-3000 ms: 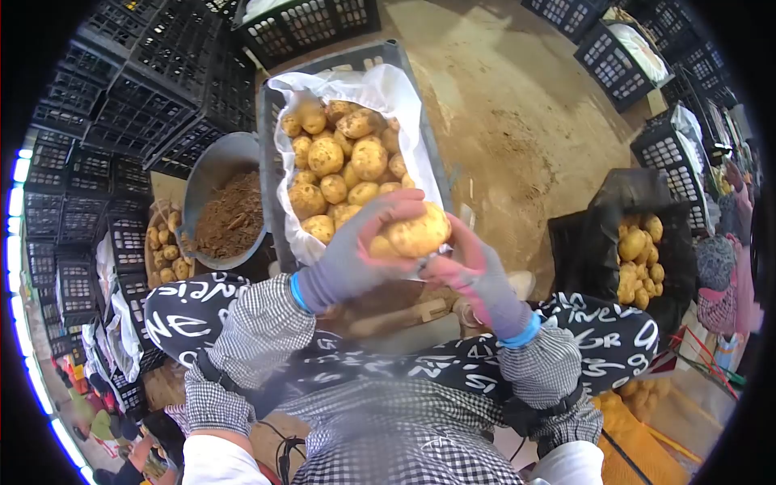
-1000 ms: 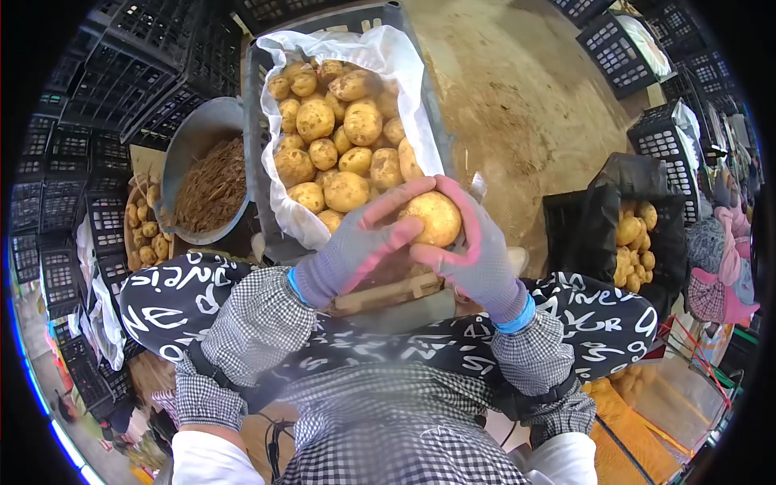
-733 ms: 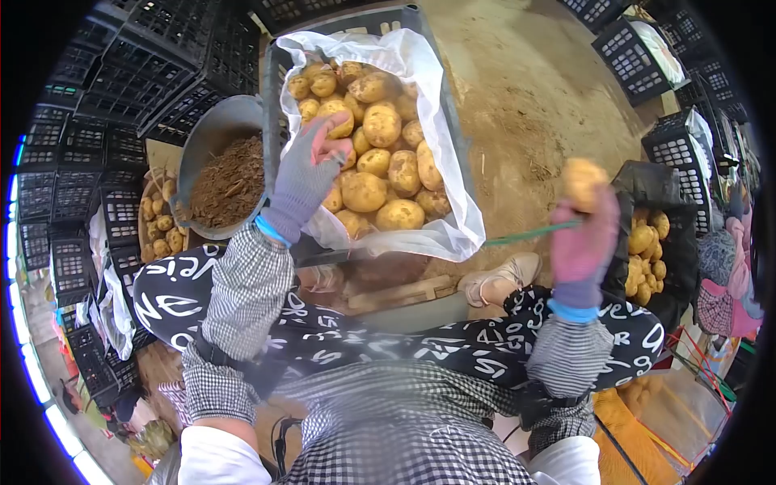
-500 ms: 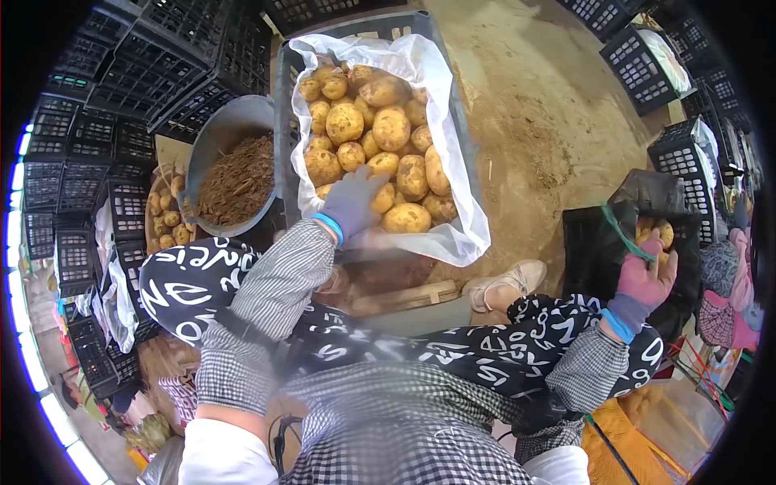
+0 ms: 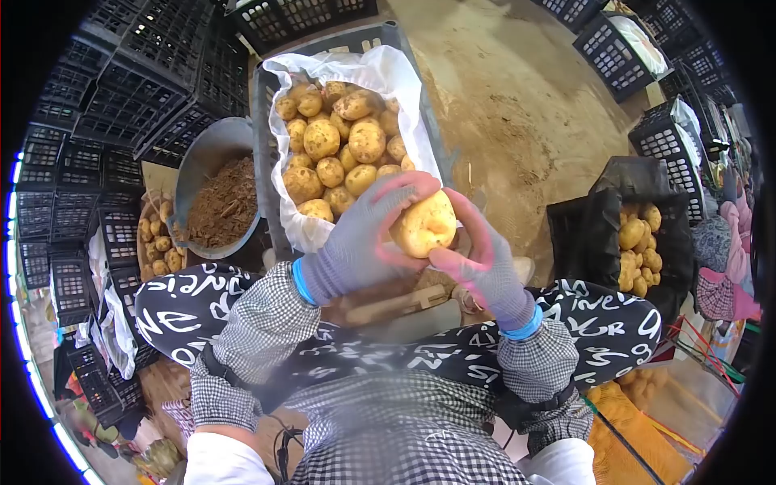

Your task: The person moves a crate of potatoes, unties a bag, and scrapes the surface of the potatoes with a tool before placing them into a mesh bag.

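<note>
A large pale yellow potato (image 5: 424, 225) is held between both gloved hands, in front of my body. My left hand (image 5: 368, 234), in a grey and pink glove, grips its left side. Around its right side are the fingers of my right hand (image 5: 483, 263). Just beyond the hands stands a grey crate (image 5: 267, 153) lined with white cloth (image 5: 416, 105) and filled with potatoes (image 5: 322, 139). To the right, a black bag (image 5: 570, 238) lies open with several potatoes (image 5: 638, 234) inside.
A grey tub (image 5: 190, 174) of brown soil or debris is left of the crate, beside more potatoes (image 5: 153, 242). Black crates (image 5: 149, 48) are stacked at the left. More crates (image 5: 614, 61) stand at the upper right. A wooden piece (image 5: 396, 303) lies below the hands.
My left hand has come off the potatoes in the crate. My right hand has moved left from the black bag. Both now hold one potato, and the green string is no longer at my right hand.
</note>
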Demonstrator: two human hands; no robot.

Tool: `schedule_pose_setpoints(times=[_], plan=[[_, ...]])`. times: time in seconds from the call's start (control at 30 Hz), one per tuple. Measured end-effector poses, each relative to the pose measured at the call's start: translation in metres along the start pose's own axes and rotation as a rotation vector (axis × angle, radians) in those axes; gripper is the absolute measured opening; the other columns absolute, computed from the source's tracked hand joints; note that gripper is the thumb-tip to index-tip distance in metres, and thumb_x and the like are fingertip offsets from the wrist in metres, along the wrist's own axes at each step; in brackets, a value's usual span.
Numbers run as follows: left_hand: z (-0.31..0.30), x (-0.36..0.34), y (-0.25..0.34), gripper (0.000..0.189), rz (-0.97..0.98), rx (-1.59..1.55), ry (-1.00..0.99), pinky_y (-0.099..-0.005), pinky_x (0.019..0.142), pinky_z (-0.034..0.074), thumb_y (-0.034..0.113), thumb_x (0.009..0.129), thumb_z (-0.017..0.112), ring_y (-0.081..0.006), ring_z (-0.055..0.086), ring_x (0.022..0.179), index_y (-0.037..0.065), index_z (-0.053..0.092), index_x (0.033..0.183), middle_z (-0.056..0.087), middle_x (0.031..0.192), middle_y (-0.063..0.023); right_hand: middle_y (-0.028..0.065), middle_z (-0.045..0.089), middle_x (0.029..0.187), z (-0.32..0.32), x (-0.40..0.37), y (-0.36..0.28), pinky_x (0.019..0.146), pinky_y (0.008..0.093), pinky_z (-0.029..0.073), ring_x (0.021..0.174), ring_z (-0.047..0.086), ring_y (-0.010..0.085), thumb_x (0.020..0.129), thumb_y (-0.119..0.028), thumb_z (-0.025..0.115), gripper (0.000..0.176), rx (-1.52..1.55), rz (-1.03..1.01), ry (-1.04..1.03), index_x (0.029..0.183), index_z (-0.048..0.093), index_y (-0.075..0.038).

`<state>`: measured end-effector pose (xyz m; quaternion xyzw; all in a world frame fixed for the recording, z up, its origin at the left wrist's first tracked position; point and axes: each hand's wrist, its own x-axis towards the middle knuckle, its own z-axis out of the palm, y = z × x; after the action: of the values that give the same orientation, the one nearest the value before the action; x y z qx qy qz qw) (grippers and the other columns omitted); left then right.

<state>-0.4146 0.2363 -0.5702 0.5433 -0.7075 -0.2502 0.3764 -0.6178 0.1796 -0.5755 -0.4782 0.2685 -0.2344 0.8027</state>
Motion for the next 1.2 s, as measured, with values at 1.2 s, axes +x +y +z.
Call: schedule_pose_setpoints(times=[1.2], plan=[[0.068,-0.04,-0.156,0.057,-0.63,0.035,-0.346,-0.0354,0.085,0.051,0.019,0.076,0.078,-0.0262,0.064,0.101,-0.003,0.055,0.123,0.067,0.111,-0.0166,0.0114,0.063,0.108,-0.128,-0.331,-0.293,0.086,0.0374,0.054,0.099,0.063,0.0245,0.092,-0.04,0.056,0.046,-0.582,-1.46,1.355,0.118,0.055,-0.001]])
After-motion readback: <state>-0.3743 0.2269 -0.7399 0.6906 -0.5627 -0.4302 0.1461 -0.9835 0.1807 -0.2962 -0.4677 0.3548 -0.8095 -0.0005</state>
